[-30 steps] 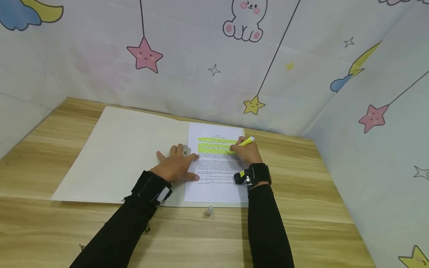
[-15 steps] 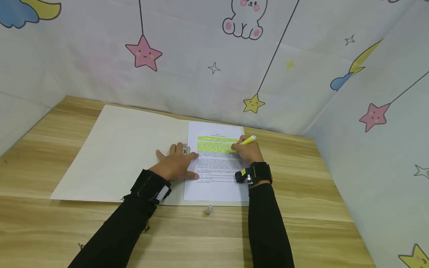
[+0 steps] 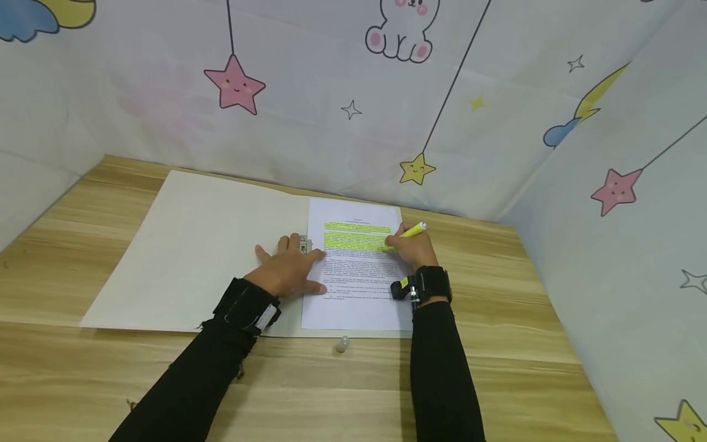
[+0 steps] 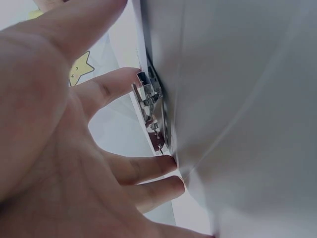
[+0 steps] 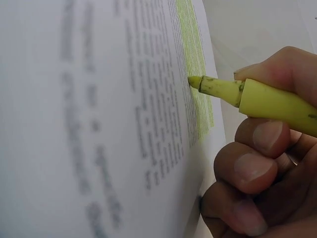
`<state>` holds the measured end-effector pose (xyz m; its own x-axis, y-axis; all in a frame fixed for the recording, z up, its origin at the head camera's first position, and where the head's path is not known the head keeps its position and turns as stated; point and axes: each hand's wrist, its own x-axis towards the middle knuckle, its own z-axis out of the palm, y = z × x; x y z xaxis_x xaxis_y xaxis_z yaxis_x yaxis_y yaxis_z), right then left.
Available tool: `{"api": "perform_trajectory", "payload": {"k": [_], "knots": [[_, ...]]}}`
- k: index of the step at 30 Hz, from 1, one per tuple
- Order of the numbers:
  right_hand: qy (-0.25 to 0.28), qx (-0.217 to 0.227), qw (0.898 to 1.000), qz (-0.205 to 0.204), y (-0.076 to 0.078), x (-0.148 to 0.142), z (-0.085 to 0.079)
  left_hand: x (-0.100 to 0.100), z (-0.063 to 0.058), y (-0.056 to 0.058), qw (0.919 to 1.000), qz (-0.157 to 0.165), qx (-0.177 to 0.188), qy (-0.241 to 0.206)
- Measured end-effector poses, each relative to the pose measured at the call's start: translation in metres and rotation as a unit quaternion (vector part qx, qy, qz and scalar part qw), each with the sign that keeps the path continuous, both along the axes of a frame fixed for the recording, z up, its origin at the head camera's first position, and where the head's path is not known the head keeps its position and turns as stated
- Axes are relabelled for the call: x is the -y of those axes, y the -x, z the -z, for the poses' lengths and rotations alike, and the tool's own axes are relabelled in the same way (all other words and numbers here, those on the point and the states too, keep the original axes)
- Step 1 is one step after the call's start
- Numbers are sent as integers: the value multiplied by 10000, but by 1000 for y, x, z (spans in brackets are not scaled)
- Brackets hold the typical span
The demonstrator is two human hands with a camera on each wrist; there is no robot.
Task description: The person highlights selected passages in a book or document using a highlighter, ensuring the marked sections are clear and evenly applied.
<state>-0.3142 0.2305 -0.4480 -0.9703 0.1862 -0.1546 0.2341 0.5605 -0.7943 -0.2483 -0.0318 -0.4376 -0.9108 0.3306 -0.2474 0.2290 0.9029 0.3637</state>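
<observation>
A printed sheet of paper (image 3: 353,313) lies on the right half of an open white folder (image 3: 193,245). Yellow highlighting covers its upper lines of text. My right hand (image 3: 417,248) pinches a yellow highlighter (image 5: 277,101) between thumb and fingers, its tip right at the lower edge of the highlighted band. My left hand (image 3: 284,273) is spread over the folder's fold, with index finger and thumb resting on the sheet's left margin. In the left wrist view its fingers reach around a metal clip (image 4: 151,101) at the fold.
A small translucent cap-like piece (image 3: 343,344) lies on the wooden table (image 3: 331,393) in front of the folder. Behind the table hangs a white cloth wall (image 3: 309,141) printed with stars, and another stands to the right.
My right hand has slid the highlighter slightly rightward along the text line. The left hand stays in place on the sheet, and the head view has shifted a little.
</observation>
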Motion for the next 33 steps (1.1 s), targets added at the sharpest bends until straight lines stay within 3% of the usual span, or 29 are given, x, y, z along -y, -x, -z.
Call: {"api": "perform_trajectory", "payload": {"k": [12,19,33], "knots": [[344,-8,9994,87,-3,-1,-4,1,-1,1,10000,3,10,58],[16,-60,10000,70,0,-6,-4,2,0,2,10000,5,8,-7],[-19,0,9999,142,1,-17,-2,1,-1,0,10000,22,0,36]]}}
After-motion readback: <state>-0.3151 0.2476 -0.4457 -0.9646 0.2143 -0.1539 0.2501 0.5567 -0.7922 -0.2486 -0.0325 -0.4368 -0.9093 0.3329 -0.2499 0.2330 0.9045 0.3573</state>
